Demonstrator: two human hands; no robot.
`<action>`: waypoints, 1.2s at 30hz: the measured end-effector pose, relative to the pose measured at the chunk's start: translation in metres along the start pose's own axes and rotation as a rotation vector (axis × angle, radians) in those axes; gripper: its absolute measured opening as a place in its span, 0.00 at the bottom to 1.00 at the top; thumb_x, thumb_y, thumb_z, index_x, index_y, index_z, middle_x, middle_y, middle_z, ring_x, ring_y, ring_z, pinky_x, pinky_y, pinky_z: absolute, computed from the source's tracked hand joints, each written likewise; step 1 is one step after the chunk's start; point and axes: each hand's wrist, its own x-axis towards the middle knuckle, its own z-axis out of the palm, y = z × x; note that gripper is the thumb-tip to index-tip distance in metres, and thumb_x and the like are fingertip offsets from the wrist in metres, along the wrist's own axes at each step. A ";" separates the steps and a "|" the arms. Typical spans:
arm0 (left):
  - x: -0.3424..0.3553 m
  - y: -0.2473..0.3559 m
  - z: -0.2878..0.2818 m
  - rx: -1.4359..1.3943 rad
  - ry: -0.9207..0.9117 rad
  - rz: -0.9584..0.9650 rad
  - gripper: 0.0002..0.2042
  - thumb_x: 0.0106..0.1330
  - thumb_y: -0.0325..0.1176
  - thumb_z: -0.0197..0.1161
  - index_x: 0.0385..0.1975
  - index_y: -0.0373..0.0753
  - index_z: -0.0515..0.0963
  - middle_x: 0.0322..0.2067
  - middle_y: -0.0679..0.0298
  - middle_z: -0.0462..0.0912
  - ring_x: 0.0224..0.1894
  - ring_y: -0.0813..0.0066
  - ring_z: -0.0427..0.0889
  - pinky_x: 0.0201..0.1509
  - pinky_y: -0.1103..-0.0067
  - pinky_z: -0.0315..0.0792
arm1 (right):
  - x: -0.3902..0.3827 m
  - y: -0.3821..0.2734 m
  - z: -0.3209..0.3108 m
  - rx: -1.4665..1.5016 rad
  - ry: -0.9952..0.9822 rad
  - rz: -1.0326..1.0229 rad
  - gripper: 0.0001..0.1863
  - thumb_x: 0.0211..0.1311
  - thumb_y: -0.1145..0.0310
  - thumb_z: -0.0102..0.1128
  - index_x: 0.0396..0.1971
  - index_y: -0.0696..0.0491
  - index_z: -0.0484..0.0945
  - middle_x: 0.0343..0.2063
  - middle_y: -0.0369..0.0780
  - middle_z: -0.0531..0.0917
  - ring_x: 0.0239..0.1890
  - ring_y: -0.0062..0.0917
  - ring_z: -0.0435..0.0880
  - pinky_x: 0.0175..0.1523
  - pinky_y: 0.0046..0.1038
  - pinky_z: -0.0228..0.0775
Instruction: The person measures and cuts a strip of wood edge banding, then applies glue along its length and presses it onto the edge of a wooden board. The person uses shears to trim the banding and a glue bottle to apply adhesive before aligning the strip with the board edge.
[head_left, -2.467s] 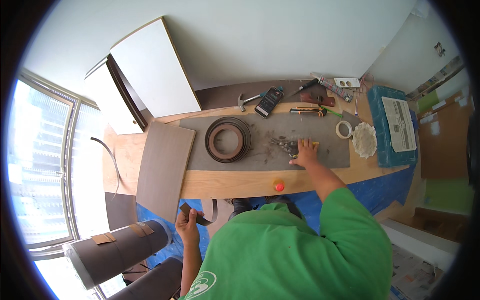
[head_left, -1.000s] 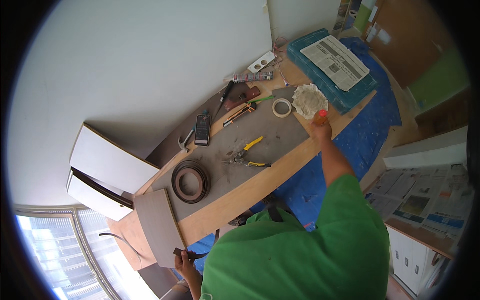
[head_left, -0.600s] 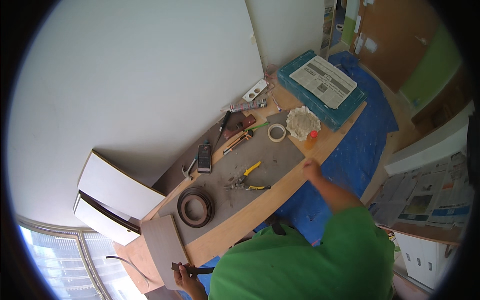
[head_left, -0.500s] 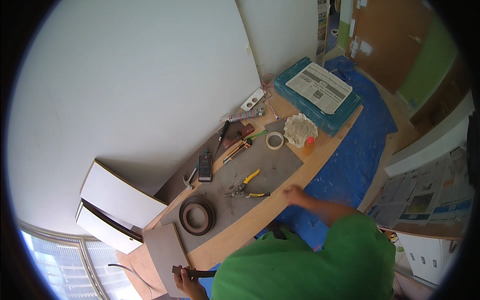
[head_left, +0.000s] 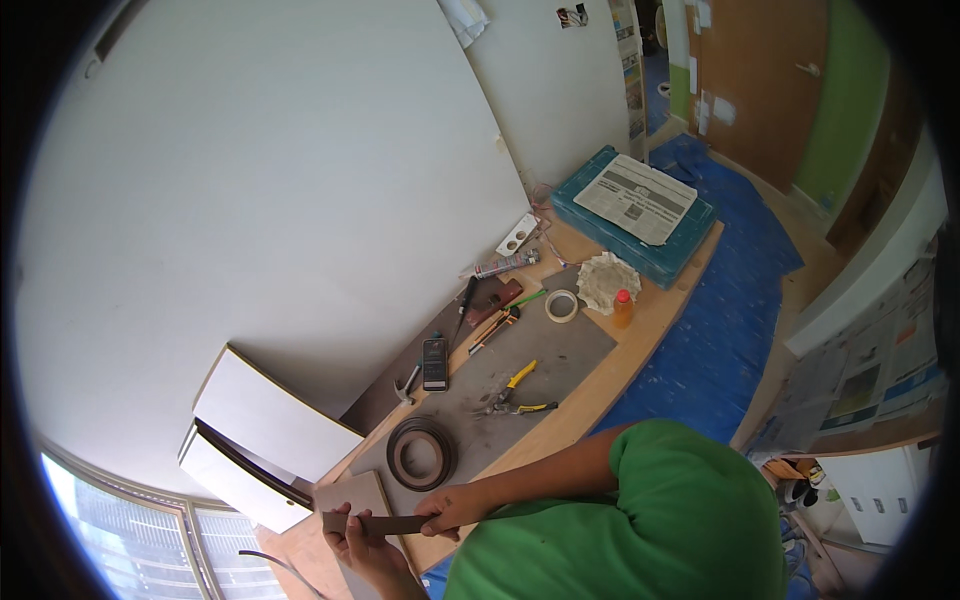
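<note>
A flat brown strip (head_left: 390, 525), like edge banding, stretches between my two hands over the near left part of the workbench. My left hand (head_left: 362, 552) grips it close to its left end, fingers and thumb around it. Farther right along the strip, my right hand (head_left: 457, 507) is closed on it. Just beyond the hands lies a coil of brown banding (head_left: 449, 456). Under and behind the strip is a grey-brown board (head_left: 362, 493). Snips with yellow handles (head_left: 521, 376) rest to the right of the coil, handles spread.
A hammer (head_left: 408, 385), phone (head_left: 434, 364), utility knife (head_left: 494, 330), tape roll (head_left: 549, 307) and orange bottle (head_left: 623, 312) lie farther back. A teal case (head_left: 686, 252) with newspaper stands at the far end. White panels (head_left: 270, 415) lean left; blue sheeting (head_left: 740, 300) covers the floor.
My right hand has come left from beside the bench edge and taken hold of the strip. My left hand has risen slightly with the strip. The view has shifted a little.
</note>
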 end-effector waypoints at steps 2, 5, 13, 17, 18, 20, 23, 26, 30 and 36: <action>-0.004 0.007 -0.007 0.022 -0.078 0.022 0.25 0.70 0.25 0.62 0.65 0.34 0.65 0.55 0.52 0.78 0.42 0.67 0.84 0.52 0.68 0.82 | 0.000 -0.018 0.011 0.126 -0.015 0.097 0.13 0.77 0.59 0.55 0.43 0.55 0.75 0.22 0.33 0.78 0.24 0.19 0.79 0.33 0.26 0.73; -0.033 0.004 -0.022 0.148 -0.212 0.022 0.31 0.67 0.25 0.67 0.69 0.34 0.63 0.58 0.50 0.77 0.46 0.64 0.86 0.58 0.68 0.79 | 0.003 -0.044 0.031 0.027 0.008 0.047 0.13 0.78 0.59 0.54 0.45 0.55 0.76 0.20 0.33 0.75 0.18 0.18 0.76 0.25 0.25 0.68; -0.080 0.026 -0.098 0.142 -0.243 0.040 0.33 0.64 0.22 0.69 0.68 0.35 0.62 0.59 0.49 0.77 0.48 0.66 0.84 0.58 0.70 0.77 | 0.012 -0.061 0.117 -0.140 0.050 0.172 0.13 0.77 0.65 0.50 0.50 0.57 0.77 0.18 0.36 0.76 0.18 0.21 0.77 0.25 0.27 0.68; -0.104 0.032 -0.144 0.069 -0.127 -0.006 0.28 0.65 0.20 0.68 0.65 0.36 0.66 0.52 0.52 0.83 0.44 0.72 0.83 0.52 0.76 0.76 | 0.006 -0.046 0.164 -0.254 0.034 0.277 0.11 0.75 0.65 0.52 0.39 0.58 0.76 0.19 0.37 0.77 0.20 0.22 0.79 0.26 0.29 0.69; -0.110 0.033 -0.154 0.104 -0.133 -0.016 0.27 0.65 0.21 0.68 0.64 0.36 0.67 0.49 0.54 0.84 0.44 0.73 0.83 0.51 0.78 0.75 | 0.001 -0.042 0.176 -0.225 0.041 0.241 0.11 0.73 0.65 0.53 0.37 0.58 0.76 0.18 0.38 0.77 0.18 0.24 0.78 0.25 0.30 0.69; -0.123 0.033 -0.170 0.164 -0.148 -0.038 0.24 0.67 0.22 0.67 0.62 0.36 0.69 0.45 0.56 0.87 0.42 0.75 0.82 0.48 0.80 0.74 | -0.011 -0.037 0.198 -0.195 0.055 0.268 0.11 0.70 0.67 0.54 0.32 0.60 0.76 0.18 0.40 0.78 0.15 0.26 0.77 0.22 0.31 0.68; -0.149 0.026 -0.179 0.159 -0.160 -0.092 0.22 0.69 0.25 0.68 0.61 0.35 0.71 0.42 0.56 0.88 0.42 0.77 0.82 0.49 0.80 0.74 | -0.030 -0.034 0.223 -0.274 0.114 0.307 0.14 0.74 0.62 0.55 0.32 0.57 0.73 0.19 0.38 0.77 0.19 0.23 0.78 0.25 0.29 0.69; -0.165 0.020 -0.177 0.206 -0.209 -0.093 0.21 0.71 0.28 0.68 0.61 0.34 0.70 0.44 0.54 0.88 0.41 0.78 0.81 0.48 0.80 0.75 | -0.051 -0.034 0.240 -0.213 0.188 0.393 0.15 0.74 0.61 0.55 0.31 0.57 0.72 0.19 0.38 0.76 0.19 0.23 0.77 0.25 0.29 0.69; -0.176 0.013 -0.172 0.192 -0.238 -0.109 0.18 0.72 0.28 0.67 0.58 0.32 0.73 0.41 0.59 0.86 0.41 0.78 0.82 0.48 0.80 0.75 | -0.079 -0.037 0.251 -0.169 0.261 0.379 0.15 0.74 0.60 0.54 0.31 0.57 0.72 0.19 0.38 0.75 0.18 0.23 0.77 0.24 0.29 0.69; -0.188 0.005 -0.147 0.235 -0.289 -0.006 0.15 0.73 0.28 0.66 0.55 0.31 0.76 0.36 0.64 0.82 0.37 0.80 0.82 0.41 0.81 0.77 | -0.120 -0.042 0.256 -0.155 0.327 0.359 0.15 0.73 0.60 0.54 0.32 0.57 0.72 0.19 0.38 0.75 0.17 0.23 0.76 0.24 0.28 0.69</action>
